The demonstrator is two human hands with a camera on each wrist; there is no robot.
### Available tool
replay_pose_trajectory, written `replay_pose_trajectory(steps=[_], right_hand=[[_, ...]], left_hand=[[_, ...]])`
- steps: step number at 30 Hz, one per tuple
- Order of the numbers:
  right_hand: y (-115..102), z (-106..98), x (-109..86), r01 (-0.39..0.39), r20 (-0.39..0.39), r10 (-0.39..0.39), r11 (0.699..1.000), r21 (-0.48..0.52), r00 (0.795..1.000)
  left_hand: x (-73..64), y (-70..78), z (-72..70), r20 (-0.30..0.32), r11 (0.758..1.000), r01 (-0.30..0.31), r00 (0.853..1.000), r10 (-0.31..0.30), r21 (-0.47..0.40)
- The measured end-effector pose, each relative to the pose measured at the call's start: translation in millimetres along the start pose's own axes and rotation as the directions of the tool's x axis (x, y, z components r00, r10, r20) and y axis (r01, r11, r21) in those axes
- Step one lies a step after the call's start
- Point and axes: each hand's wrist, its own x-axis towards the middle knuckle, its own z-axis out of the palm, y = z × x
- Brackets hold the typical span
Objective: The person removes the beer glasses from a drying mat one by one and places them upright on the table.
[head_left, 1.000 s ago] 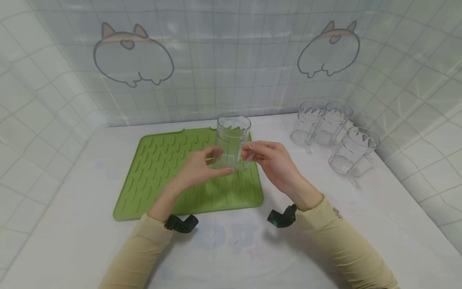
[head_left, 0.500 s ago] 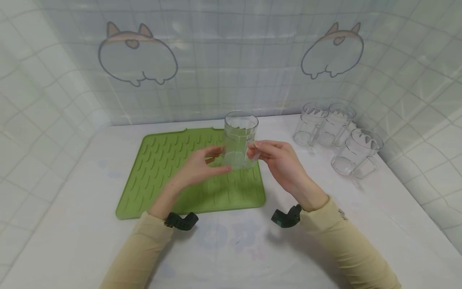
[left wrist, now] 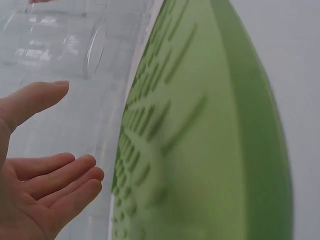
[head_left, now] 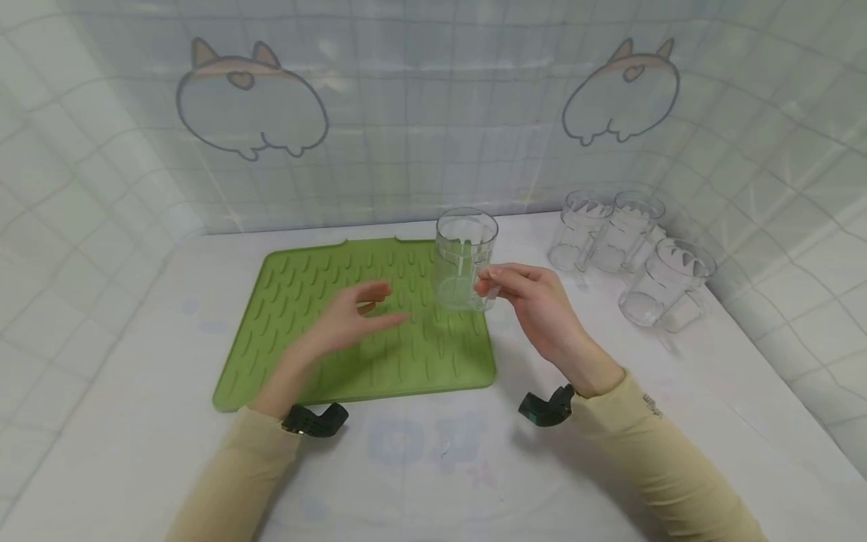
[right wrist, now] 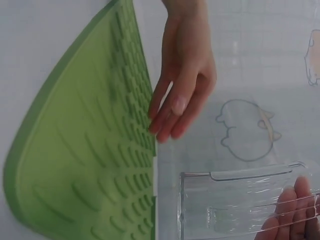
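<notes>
My right hand (head_left: 545,309) grips the handle of a clear mug (head_left: 462,263), which is upright above the right part of a green ribbed drying mat (head_left: 298,309). In the right wrist view the mug (right wrist: 240,197) is apart from the mat's surface, its handle in my fingers. My left hand (head_left: 339,320) hovers over the middle of the mat, fingers spread from the thumb and touching nothing. Seen from the left wrist, a gap separates the left hand (left wrist: 42,185) from the mug (left wrist: 55,45).
Three more clear mugs stand upright at the right: a far-left one (head_left: 576,229), one beside it (head_left: 626,229) and a nearer one (head_left: 667,286). A white patterned cloth (head_left: 433,467) covers the table. A grid-patterned wall covering (head_left: 440,120) rises behind.
The mug has moved right and slightly away in my right hand. My left hand has drawn off the mug to the left; its fingers were beside the mug's body before.
</notes>
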Motion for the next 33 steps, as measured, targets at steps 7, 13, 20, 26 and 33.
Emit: replay_pose_trajectory(steps=[7, 13, 20, 26, 33], right_hand=[[3, -9, -1.3, 0.014, -0.013, -0.014, 1.0, -0.013, 1.0], [5, -18, -4.0, 0.031, -0.03, -0.031, 0.999, -0.02, 0.999], [9, -33, -6.8, 0.058, -0.038, -0.058, 0.998, 0.003, 0.998], [10, -43, -9.7, 0.064, -0.058, -0.063, 0.998, 0.014, 0.996], [9, -53, -11.8, 0.07, -0.08, -0.068, 0.997, 0.023, 0.994]], left_hand=[[-14.9, -19.7, -18.1, -0.041, 0.999, 0.032, 0.999, -0.033, -0.011], [-27.8, -35.7, -37.8, -0.078, 0.999, 0.017, 0.997, -0.014, 0.041], [-43.0, -51.3, -69.8, -0.114, 0.991, 0.093, 0.99, -0.081, 0.099], [-53.5, -65.3, -95.2, -0.149, 0.978, 0.17, 0.977, -0.151, 0.125], [-63.6, -80.1, -112.9, -0.175, 0.97, 0.204, 0.968, -0.18, 0.132]])
